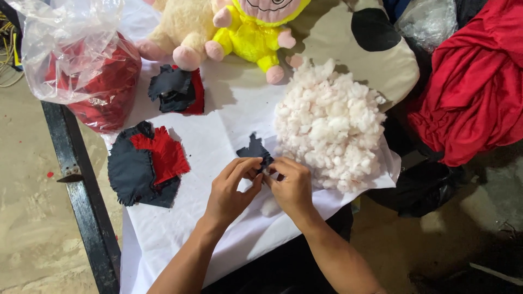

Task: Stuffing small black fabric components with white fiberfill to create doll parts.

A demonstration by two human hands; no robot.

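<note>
My left hand (231, 190) and my right hand (291, 185) meet over a white cloth-covered table (218, 130), both pinching a small dark navy fabric piece (254, 148) with a bit of white stuffing at the fingertips. A big heap of white stuffing (329, 122) lies just right of my hands. Left of them sits a flat pile of navy and red fabric cut-outs (146, 163). A smaller navy and red fabric bundle (177, 90) lies further back.
A clear plastic bag holding red material (81, 60) stands at the back left. Plush toys, one cream (180, 27) and one yellow (253, 32), lie at the back. Red cloth (479, 81) hangs at right. A black table frame (81, 190) borders the left edge.
</note>
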